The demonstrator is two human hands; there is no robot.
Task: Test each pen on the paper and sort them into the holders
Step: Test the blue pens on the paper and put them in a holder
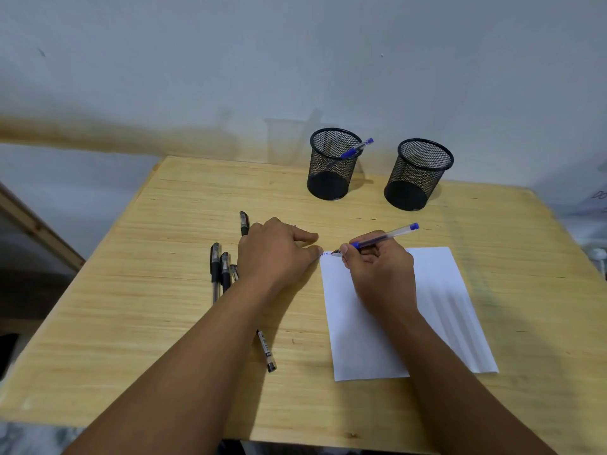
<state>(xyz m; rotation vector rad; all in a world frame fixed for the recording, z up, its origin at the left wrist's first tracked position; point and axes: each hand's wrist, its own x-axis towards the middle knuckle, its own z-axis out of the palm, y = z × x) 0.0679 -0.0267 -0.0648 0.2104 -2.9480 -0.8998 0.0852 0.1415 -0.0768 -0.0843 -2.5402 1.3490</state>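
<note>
The right hand (377, 261), right of centre in the frame, pinches a blue pen (382, 239) in a writing grip, its tip down at the top left corner of the white paper (443, 290), where a short blue scribble already shows. The left hand (276, 254), at the middle of the frame, lies palm down with its fingers loosely extended, the fingertips (317, 251) pressing the paper's corner to steady it; it grips nothing. In the upper middle of the frame stand two black mesh holders: the left holder (331, 165) already has one blue pen (356, 149) leaning in it, while the right holder (417, 175) seems to hold nothing. So one pen looks sorted and a second is under test. Still untested, by the look of it, are the black pens on the wooden table (164, 339): one (244, 223) just above the left hand, a cluster of three (221, 274) to its left, and another (266, 351) poking out from under the left forearm. Most of the task seems to remain.
</note>
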